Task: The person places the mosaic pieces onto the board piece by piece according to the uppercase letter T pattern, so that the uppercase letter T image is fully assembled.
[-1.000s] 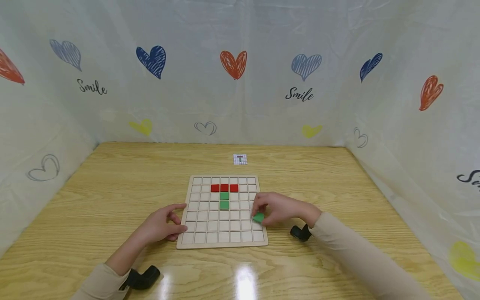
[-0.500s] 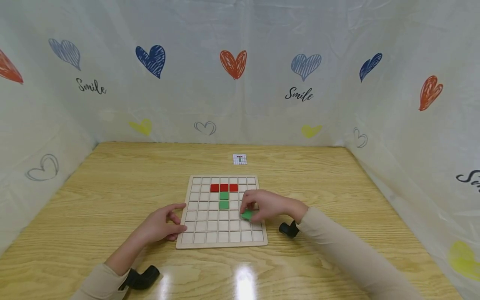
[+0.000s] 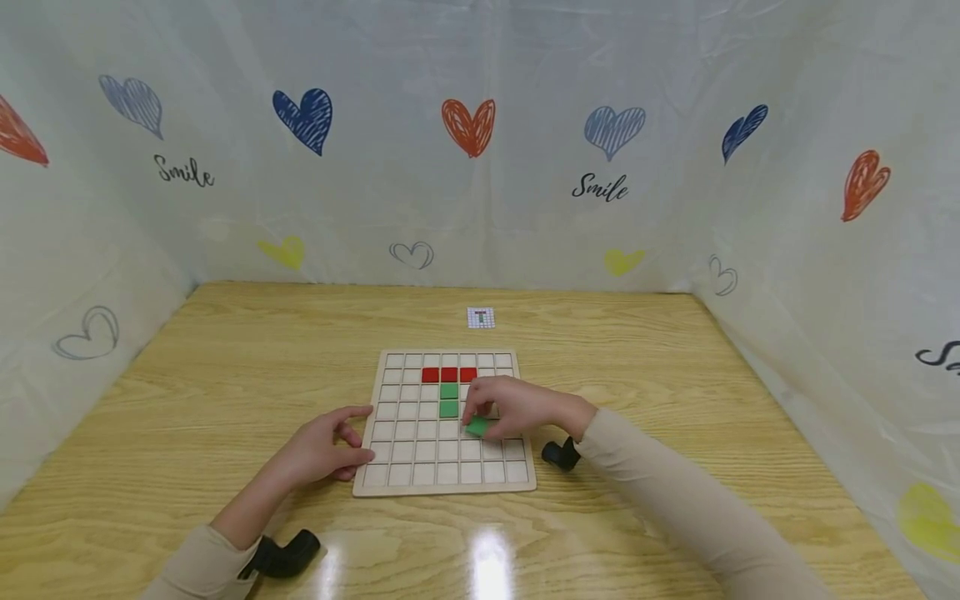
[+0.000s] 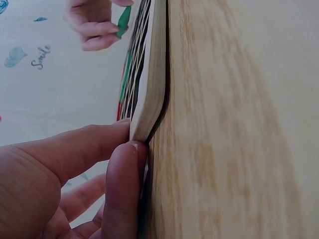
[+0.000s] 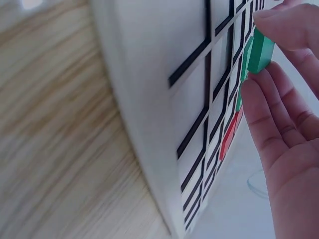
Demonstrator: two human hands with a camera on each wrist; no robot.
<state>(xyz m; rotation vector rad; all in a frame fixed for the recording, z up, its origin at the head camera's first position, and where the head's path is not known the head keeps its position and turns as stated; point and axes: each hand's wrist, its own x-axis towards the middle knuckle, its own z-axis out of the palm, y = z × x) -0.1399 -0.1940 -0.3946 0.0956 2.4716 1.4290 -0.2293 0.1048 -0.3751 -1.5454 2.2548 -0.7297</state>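
A square wooden grid board (image 3: 442, 492) lies flat on the table. On it a row of red tiles (image 3: 448, 375) runs across the upper part, and two green tiles (image 3: 448, 409) sit in the column below the middle one. My right hand (image 3: 510, 406) pinches another green tile (image 3: 477, 427) between thumb and fingers. In the right wrist view this held tile (image 5: 261, 54) is tilted and raised over the board. My left hand (image 3: 322, 446) rests at the board's left edge, thumb and index finger touching it at separate spots. The left wrist view shows those fingertips against the board's side (image 4: 154, 74).
A small printed card (image 3: 481, 317) with a red and green T pattern lies behind the board. The wood-grain table (image 3: 637, 350) reaches back to a pale curtain (image 3: 525, 217) with hearts. A black wrist mount (image 3: 285, 557) sits on each forearm.
My right hand has moved left over the board with the green tile, from its right edge to just right of the green column. The left hand has stayed put.
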